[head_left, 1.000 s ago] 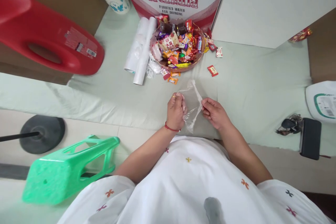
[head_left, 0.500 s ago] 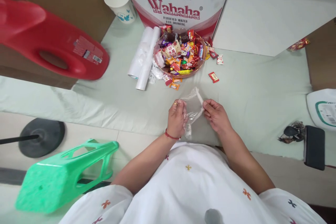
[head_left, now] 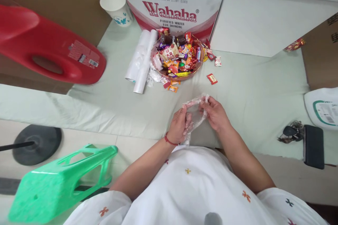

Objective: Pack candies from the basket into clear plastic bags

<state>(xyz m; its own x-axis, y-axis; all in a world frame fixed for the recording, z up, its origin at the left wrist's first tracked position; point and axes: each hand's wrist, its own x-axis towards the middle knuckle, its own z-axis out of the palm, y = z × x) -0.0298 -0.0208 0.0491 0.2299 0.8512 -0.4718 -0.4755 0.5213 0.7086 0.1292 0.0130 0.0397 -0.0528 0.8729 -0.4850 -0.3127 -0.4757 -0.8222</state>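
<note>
The left hand (head_left: 179,125) is clamping the left side of the clear plastic (head_left: 195,123); the right hand (head_left: 217,115) is pinching its far-right edge. It is stretching between them, long axis slanting near-left to far-right, the bowl (head_left: 194,71) sitting beyond.

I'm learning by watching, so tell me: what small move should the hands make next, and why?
Probably ease the right hand slightly away from the left hand to spread the clear plastic. Both hands hold it, and it spans the gap between them, but its far edge looks crumpled rather than smooth.
</note>
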